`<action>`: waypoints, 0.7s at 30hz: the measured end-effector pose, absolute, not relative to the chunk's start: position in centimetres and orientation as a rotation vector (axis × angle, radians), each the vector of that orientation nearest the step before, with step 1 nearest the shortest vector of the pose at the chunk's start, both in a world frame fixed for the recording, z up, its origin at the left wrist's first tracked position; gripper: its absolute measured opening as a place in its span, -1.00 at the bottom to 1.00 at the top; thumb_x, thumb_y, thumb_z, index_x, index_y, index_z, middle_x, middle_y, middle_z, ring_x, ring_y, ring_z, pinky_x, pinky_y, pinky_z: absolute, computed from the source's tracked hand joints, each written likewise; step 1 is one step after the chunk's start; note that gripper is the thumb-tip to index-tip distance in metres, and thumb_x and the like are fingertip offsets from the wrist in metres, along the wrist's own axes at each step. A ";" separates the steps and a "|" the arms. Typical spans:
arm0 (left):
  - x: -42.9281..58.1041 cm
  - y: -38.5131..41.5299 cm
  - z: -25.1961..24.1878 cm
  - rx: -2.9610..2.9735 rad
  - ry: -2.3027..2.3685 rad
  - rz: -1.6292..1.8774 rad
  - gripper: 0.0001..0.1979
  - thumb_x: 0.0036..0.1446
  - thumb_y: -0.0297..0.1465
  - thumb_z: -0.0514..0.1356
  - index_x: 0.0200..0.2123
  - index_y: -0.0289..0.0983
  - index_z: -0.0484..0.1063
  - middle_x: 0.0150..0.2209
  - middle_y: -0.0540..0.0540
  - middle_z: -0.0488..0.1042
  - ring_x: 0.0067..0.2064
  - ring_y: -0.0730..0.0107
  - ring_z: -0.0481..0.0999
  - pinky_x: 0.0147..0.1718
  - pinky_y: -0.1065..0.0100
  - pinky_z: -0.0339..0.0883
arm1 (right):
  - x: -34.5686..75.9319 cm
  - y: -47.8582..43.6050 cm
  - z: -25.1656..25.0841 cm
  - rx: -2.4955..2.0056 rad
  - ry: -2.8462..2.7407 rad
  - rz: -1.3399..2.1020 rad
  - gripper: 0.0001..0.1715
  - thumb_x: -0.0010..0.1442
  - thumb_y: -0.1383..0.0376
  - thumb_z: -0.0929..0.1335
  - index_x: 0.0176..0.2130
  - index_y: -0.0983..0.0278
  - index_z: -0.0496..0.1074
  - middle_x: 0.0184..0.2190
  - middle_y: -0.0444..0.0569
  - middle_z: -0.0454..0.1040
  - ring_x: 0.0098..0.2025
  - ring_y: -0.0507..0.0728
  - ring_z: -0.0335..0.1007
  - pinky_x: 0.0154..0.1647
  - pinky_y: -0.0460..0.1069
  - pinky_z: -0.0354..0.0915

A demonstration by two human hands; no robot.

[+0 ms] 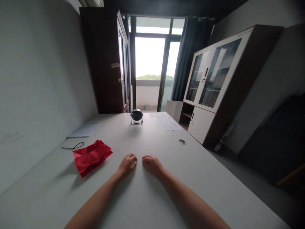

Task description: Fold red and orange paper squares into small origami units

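Note:
My left hand (128,164) rests on the white table (139,197) with its fingers curled in. A small pale spot shows at its fingertips, too small to make out. Just to the right, apart from it by a narrow gap, my right hand (152,165) lies on the table top, its fingers also curled. No object shows in either hand. Nearest to my left hand, on its left, is a crumpled red folded sheet or bag (92,156); I cannot tell whether it is paper or cloth. Beyond both hands stands a small round black fan-like device (137,116) on a silver stand.
A black cable tie (73,146) lies behind the red item, near the left wall. White papers (84,129) lie at the back left, more sheets (173,124) at the back right. A cable hole (182,142) is set near the right edge. Beyond that edge stands a glass-door cabinet (202,127).

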State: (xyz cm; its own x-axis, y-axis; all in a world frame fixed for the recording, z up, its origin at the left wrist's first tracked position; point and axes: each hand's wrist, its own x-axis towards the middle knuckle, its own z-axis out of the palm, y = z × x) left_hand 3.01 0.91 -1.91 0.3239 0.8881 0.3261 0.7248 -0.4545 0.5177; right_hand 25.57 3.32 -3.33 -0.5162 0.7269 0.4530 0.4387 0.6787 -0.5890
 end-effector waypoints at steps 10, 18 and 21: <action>3.2 0.8 -1.7 2.300 1.457 0.845 -0.87 0.16 -0.40 0.13 -0.27 -0.18 0.48 -0.13 -0.13 0.48 -0.03 0.18 0.44 0.03 0.20 0.27 | 25.7 3.6 -3.8 -0.897 -2.194 0.523 -0.70 0.15 0.46 0.30 -0.28 0.19 0.59 -0.16 -0.08 0.60 -0.09 0.11 0.49 0.03 -0.03 0.33; 3.1 0.9 -2.0 2.299 1.458 0.870 -0.89 0.15 -0.40 0.15 -0.28 -0.18 0.48 -0.13 -0.12 0.48 -0.03 0.19 0.45 0.03 0.21 0.26 | 25.7 3.5 -3.7 -0.880 -2.198 0.508 -0.69 0.15 0.46 0.29 -0.28 0.19 0.59 -0.15 -0.07 0.59 -0.10 0.10 0.49 0.01 -0.04 0.33; 3.1 0.8 -2.0 2.310 1.456 0.863 -0.88 0.15 -0.41 0.15 -0.27 -0.18 0.48 -0.13 -0.12 0.48 -0.03 0.20 0.44 0.02 0.22 0.27 | 25.6 3.5 -3.7 -0.874 -2.207 0.504 -0.69 0.14 0.47 0.29 -0.28 0.19 0.59 -0.16 -0.08 0.59 -0.11 0.10 0.49 0.01 -0.05 0.33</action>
